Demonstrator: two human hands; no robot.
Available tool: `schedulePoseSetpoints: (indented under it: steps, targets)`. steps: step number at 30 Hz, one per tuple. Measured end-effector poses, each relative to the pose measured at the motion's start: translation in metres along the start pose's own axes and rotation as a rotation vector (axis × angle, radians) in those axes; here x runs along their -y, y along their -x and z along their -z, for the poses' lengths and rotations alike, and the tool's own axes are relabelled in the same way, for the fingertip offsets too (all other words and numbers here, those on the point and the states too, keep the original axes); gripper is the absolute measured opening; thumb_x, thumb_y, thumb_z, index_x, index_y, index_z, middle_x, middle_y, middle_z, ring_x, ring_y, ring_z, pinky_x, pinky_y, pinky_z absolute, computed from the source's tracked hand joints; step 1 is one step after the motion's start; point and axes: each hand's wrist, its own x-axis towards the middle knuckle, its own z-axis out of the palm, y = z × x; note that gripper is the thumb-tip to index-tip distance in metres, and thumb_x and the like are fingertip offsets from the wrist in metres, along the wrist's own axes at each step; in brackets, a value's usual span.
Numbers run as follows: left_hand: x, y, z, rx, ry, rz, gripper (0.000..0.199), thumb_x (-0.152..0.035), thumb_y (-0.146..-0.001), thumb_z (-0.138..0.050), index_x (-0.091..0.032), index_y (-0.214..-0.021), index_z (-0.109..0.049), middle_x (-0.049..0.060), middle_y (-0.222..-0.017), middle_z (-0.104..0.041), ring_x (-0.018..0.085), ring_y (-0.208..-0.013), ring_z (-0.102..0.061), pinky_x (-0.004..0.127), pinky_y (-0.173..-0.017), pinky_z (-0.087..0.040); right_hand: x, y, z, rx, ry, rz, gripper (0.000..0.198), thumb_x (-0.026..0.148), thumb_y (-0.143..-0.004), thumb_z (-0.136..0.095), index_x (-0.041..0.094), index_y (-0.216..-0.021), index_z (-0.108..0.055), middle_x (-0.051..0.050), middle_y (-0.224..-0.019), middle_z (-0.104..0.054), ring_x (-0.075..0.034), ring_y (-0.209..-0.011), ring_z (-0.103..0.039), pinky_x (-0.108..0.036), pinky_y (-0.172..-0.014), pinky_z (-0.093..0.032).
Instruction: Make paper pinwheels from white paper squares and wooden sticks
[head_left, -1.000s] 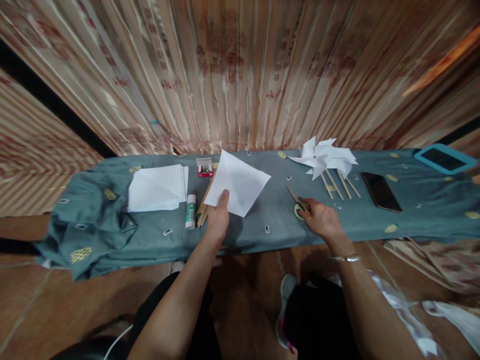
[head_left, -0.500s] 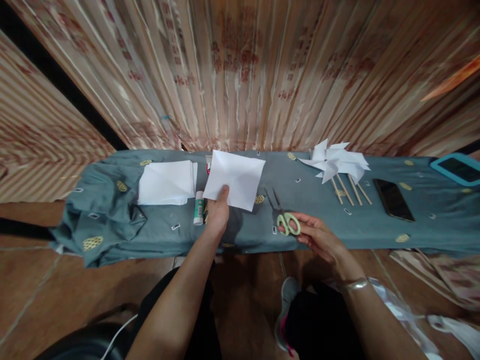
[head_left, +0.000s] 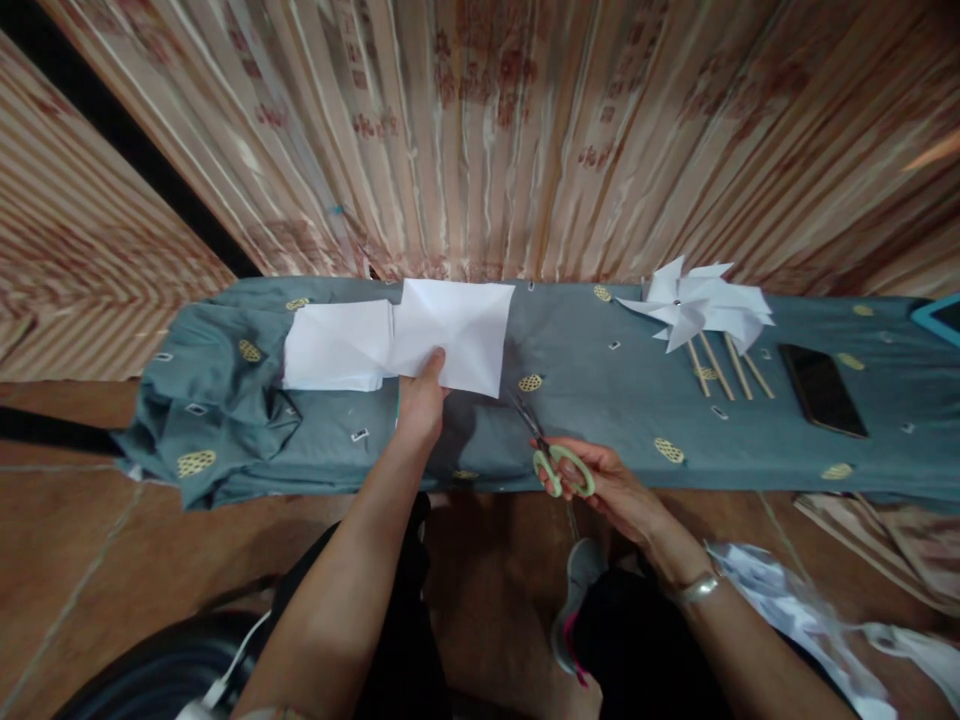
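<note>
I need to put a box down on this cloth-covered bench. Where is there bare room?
The widest bare patch of the teal cloth lies between the held paper sheet and the paper pinwheels. The crumpled far-left end beyond the paper stack is free but bunched. Crowded: pinwheels to phone.

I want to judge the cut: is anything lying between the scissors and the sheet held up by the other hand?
Nothing visible does. The scissors in the right hand point toward the paper sheet gripped by the left hand; only bare cloth shows between the blade tips and the sheet's edge.
</note>
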Motion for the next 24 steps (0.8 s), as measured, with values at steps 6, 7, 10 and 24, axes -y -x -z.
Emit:
schedulePoseSetpoints:
  steps: [6, 7, 10, 24]
  targets:
    - [-0.003, 0.008, -0.004, 0.038, 0.018, 0.035, 0.037, -0.011, -0.082, -0.058, -0.020, -0.118, -0.058, 0.009, -0.124, -0.065, 0.020, -0.105, -0.066, 0.032, -0.086, -0.056, -0.002, -0.004, -0.004, 0.016, 0.151, 0.029, 0.056, 0.054, -0.060, -0.081, 0.016, -0.099, -0.075, -0.003, -0.073, -0.067, -0.010, -0.061, -0.056, -0.022, -0.055, -0.046]
    - [-0.002, 0.009, -0.005, 0.046, 0.014, 0.040, 0.037, -0.011, -0.082, -0.058, -0.019, -0.118, -0.058, 0.009, -0.125, -0.064, 0.020, -0.105, -0.066, 0.032, -0.086, -0.056, -0.002, -0.004, -0.005, 0.017, 0.159, 0.029, 0.056, 0.054, -0.059, -0.082, 0.016, -0.100, -0.075, -0.003, -0.074, -0.067, -0.010, -0.062, -0.057, -0.023, -0.056, -0.047]
    - [0.000, 0.012, -0.006, 0.077, -0.007, 0.050, 0.040, -0.010, -0.082, -0.056, -0.020, -0.121, -0.057, 0.008, -0.124, -0.065, 0.020, -0.106, -0.066, 0.032, -0.086, -0.056, -0.002, -0.006, -0.005, 0.018, 0.177, 0.038, 0.056, 0.055, -0.060, -0.081, 0.017, -0.101, -0.075, -0.003, -0.075, -0.068, -0.011, -0.063, -0.058, -0.024, -0.059, -0.050]
    - [0.011, 0.014, -0.007, 0.116, -0.076, 0.067, 0.045, -0.013, -0.082, -0.057, -0.018, -0.126, -0.054, 0.010, -0.123, -0.066, 0.022, -0.105, -0.066, 0.036, -0.088, -0.055, 0.000, -0.007, -0.006, -0.007, 0.188, 0.064, 0.052, 0.057, -0.061, -0.079, 0.020, -0.098, -0.076, -0.002, -0.072, -0.068, -0.010, -0.060, -0.056, -0.022, -0.055, -0.046]
